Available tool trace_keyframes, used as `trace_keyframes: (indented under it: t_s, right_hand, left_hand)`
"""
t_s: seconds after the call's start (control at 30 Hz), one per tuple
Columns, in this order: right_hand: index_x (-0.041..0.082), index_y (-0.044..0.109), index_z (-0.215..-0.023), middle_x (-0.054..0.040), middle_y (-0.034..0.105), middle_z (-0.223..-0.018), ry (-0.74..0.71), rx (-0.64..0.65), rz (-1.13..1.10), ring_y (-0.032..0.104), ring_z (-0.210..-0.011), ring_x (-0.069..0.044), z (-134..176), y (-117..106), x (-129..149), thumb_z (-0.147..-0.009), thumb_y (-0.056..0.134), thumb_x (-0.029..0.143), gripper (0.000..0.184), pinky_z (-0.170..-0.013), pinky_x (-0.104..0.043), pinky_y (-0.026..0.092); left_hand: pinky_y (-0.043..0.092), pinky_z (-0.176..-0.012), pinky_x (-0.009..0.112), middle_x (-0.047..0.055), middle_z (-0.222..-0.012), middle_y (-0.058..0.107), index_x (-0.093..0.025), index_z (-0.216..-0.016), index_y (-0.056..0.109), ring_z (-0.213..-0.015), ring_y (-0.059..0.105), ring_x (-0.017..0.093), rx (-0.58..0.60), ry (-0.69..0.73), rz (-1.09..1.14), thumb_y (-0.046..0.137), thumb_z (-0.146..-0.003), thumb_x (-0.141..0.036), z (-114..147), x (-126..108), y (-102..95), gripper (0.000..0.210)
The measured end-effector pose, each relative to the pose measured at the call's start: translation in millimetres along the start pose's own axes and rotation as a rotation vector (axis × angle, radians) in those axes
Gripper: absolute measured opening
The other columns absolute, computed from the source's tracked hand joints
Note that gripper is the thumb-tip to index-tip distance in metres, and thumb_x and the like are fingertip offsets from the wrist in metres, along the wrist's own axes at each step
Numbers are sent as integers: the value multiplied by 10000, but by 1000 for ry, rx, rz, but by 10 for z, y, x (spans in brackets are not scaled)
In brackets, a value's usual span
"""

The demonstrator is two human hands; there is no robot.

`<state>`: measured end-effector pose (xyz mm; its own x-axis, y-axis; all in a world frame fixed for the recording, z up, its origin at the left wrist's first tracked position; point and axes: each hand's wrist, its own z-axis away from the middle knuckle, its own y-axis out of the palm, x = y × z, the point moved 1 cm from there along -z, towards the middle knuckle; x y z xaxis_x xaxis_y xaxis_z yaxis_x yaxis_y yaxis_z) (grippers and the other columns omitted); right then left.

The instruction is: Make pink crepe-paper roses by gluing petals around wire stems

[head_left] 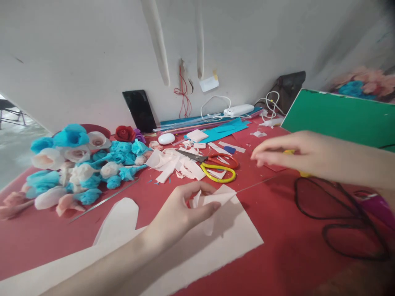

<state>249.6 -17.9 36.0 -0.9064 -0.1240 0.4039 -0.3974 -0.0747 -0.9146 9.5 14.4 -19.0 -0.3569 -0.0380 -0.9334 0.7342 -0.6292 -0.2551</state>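
Note:
My left hand (188, 209) is closed in a pinch on a folded piece of pale crepe paper (199, 199). Beneath it lies a larger pale paper sheet (228, 236). From the held paper a thin line, a wire or thread (254, 185), runs right across the red table. My right hand (277, 150) hovers above the far end of that line, fingers drawn together; whether anything is between them is hidden. Scissors (217, 174) with one red and one yellow handle lie beyond my left hand, among pale paper scraps (175, 164). A rounded paper cutout (119, 218) rests left of my forearm.
Blue, white and pink paper flowers (77, 164) are heaped on the left. A black phone (140, 111) leans on the wall. At right are a green board (339, 117) and a looped black cord (327, 218). Blue paper strips (222, 129) lie at the back.

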Motion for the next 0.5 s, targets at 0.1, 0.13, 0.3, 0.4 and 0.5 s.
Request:
trace_keyframes:
  t_s: [0.1,0.13,0.3,0.4,0.5]
  right_hand:
    - [180,590,-1028,-79,584,-1043,273,-163,233,535,-911,-208,61,-79,-275,-944,311,420,378,-728,-300,351]
    - [132,582,-997,-123,581,-990,320,-182,281,530,-871,-223,79,-61,-392,-934,322,360,352,-713,-322,340]
    - [124,534,-774,-39,524,-736,418,-128,345,484,-675,-131,121,176,-1024,-892,458,259,195,-675,-276,383]
    - [148,521,-730,4,490,-674,479,-135,322,462,-620,-109,104,291,-1271,-892,507,310,229,-621,-244,385]
    - [150,522,-714,4,491,-677,510,-179,266,466,-626,-109,75,340,-1349,-882,523,313,235,-610,-239,386]
  left_hand:
    - [369,-563,190,-34,-666,580,-187,-864,602,-606,520,115,-10,-9,84,640,-754,-387,-13,69,41,232]
    - [373,-555,193,-31,-650,582,-181,-869,597,-590,522,115,-6,-21,115,641,-756,-395,-15,91,54,246]
    - [421,-561,204,-18,-672,624,-187,-865,572,-619,588,136,38,-99,307,663,-752,-405,-16,171,98,261]
    - [448,-586,226,-10,-671,645,-187,-858,555,-620,614,148,65,-91,356,637,-781,-404,-10,197,109,244]
    - [459,-600,235,13,-699,670,-177,-860,562,-639,636,163,51,-69,376,640,-781,-401,-15,222,108,251]
